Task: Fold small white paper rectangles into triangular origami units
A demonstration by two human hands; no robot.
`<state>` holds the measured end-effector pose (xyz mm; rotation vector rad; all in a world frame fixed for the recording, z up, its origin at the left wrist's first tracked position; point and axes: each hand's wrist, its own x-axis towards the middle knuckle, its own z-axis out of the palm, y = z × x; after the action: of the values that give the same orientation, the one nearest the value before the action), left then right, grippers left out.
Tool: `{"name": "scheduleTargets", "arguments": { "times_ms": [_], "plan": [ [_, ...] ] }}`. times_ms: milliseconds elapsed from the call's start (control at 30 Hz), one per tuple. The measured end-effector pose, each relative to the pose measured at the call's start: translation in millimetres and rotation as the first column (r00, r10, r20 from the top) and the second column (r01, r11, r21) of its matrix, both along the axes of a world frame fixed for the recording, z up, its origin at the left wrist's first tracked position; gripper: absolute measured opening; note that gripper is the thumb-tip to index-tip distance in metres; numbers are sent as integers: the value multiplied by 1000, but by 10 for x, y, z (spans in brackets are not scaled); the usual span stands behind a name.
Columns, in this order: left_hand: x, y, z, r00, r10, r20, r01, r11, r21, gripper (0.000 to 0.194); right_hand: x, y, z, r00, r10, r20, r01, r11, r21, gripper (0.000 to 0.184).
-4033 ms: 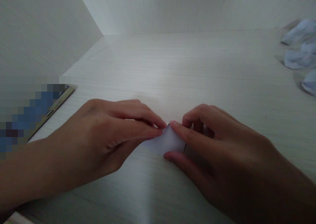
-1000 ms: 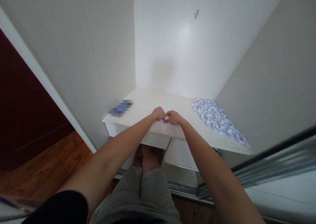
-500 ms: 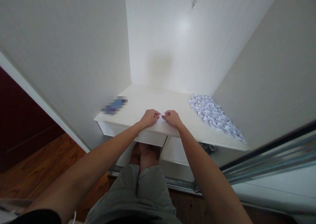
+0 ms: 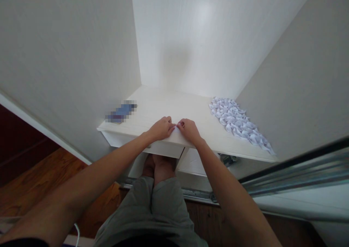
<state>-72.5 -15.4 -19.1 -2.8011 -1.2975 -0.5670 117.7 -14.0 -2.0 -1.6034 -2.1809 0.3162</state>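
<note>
A small piece of white paper [image 4: 176, 127] is pinched between my two hands, just above the front part of the white shelf [image 4: 169, 101]. My left hand [image 4: 162, 128] has its thumb and fingers closed on the paper's left side. From the right, my right hand [image 4: 189, 130] grips the same piece, with thumb and forefinger pressed together. The fingertips almost meet, so most of the paper is hidden. A long heap of several folded white paper pieces [image 4: 234, 118] lies along the shelf's right side.
On the shelf's left end lies a blue flat object [image 4: 121, 113], pixelated. Below the shelf front are a white drawer front [image 4: 166, 150] and a compartment holding a dark object [image 4: 228, 160]. Walls enclose the shelf; a framed panel [image 4: 300, 174] stands at lower right.
Both hands have come closer together, and less of the paper shows between the fingers. The camera view has shifted slightly. The paper heap stays where it lay.
</note>
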Motion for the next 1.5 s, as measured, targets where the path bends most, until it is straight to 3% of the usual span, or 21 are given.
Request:
{"name": "scheduleTargets", "arguments": {
  "times_ms": [200, 333, 500, 833, 1067, 1367, 1500],
  "plan": [
    [-25, 23, -32, 999, 18, 34, -19, 1000, 17, 33, 118, -134, -86, 994, 108, 1, -107, 991, 76, 25],
    [-34, 24, -33, 999, 13, 45, -14, 1000, 24, 33, 161, -160, -126, 972, 230, 46, -234, 961, 147, 29],
    [-47, 13, -15, 999, -7, 51, 5, 1000, 25, 34, 182, -206, -133, 951, 296, 84, -307, 934, 183, 34],
    [-48, 79, 21, 987, -151, 62, 152, 988, -24, 30, 142, -206, -118, 934, 301, 193, -334, 927, 170, 38],
    [-52, 44, 38, 984, -168, 49, 170, 985, -36, 32, 115, -188, -113, 930, 291, 223, -331, 929, 165, 38],
    [-156, -93, 87, 980, -157, -126, 155, 988, -23, 43, 103, -170, -114, 935, 291, 202, -322, 936, 144, 34],
    [-153, -119, 76, 979, -155, -134, 153, 988, -22, 43, 91, -161, -112, 945, 278, 173, -303, 944, 134, 35]
  ]
}}
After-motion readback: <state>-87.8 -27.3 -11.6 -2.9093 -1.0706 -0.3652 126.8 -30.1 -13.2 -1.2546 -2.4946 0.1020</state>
